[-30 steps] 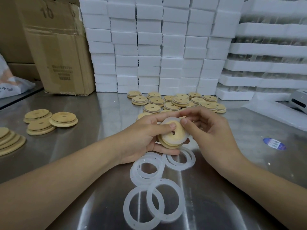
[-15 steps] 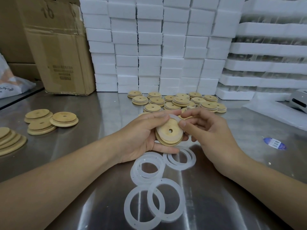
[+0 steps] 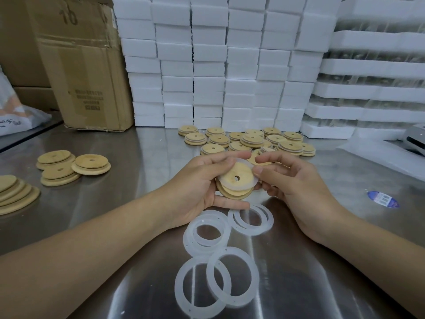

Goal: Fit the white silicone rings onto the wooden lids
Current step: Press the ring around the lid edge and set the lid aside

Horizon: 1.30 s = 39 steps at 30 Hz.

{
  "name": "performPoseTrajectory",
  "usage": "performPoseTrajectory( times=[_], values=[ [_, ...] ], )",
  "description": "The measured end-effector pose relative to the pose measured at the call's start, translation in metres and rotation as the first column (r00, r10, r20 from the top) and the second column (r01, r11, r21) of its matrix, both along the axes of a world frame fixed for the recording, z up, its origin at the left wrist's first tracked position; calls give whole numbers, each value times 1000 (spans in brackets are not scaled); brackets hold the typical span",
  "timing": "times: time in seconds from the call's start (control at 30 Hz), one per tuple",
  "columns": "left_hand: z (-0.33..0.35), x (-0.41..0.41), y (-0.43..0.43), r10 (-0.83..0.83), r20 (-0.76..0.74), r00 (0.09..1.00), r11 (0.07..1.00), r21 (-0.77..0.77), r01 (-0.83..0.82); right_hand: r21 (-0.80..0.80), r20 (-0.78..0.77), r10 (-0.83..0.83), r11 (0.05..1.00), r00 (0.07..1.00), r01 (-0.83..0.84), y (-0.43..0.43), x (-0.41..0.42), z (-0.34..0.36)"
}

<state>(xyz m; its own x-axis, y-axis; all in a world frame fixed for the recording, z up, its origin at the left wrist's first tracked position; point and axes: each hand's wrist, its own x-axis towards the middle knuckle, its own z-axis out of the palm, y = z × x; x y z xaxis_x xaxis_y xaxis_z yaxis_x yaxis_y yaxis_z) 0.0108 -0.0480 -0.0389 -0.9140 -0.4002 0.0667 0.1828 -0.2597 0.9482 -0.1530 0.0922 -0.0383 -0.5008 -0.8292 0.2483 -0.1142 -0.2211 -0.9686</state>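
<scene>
Left hand (image 3: 197,187) grips lid (image 3: 228,181) — box (image 3: 87,72) reads "16".

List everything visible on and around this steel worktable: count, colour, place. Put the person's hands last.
Round wooden lid with centre hole: one, tan, between the hands.
White silicone ring: one, translucent, on that lid.
Loose silicone rings: several, white, overlapping on the near table.
Piled wooden lids: many, tan, rear centre.
Stacked wooden lids: several, tan, left.
Foam blocks: many, white, stacked behind.
Cardboard box: one, brown, rear left.
Oval sticker: one, blue, right.
Steel table: one, grey, underneath.
Left hand: one, grips the lid.
Right hand: one, holds the lid's ringed edge.
</scene>
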Motion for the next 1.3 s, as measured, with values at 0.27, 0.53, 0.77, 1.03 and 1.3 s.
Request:
performPoseTrajectory(
  times=[0.27,0.53,0.77,1.03,1.3],
  values=[
    [1,1,3,101,-19,995,995,1,-101,-5,27,19,1000,999,-19,-2,-1,0],
    [0,2,4,126,-31,992,990,-63,-127,1,4,37,999,999,-37,-1,-3,-1],
    [-1,1,1,120,-54,991,989,-82,-124,53,-142,44,998,989,-37,-1,-1,-4],
    [-4,2,6,220,-102,970,953,-189,-236,22,-91,44,999,995,-42,1,0,-2],
    [-2,4,8,279,-123,953,939,-171,-297,76,-163,42,997,986,-29,1,1,-2]
  ],
)
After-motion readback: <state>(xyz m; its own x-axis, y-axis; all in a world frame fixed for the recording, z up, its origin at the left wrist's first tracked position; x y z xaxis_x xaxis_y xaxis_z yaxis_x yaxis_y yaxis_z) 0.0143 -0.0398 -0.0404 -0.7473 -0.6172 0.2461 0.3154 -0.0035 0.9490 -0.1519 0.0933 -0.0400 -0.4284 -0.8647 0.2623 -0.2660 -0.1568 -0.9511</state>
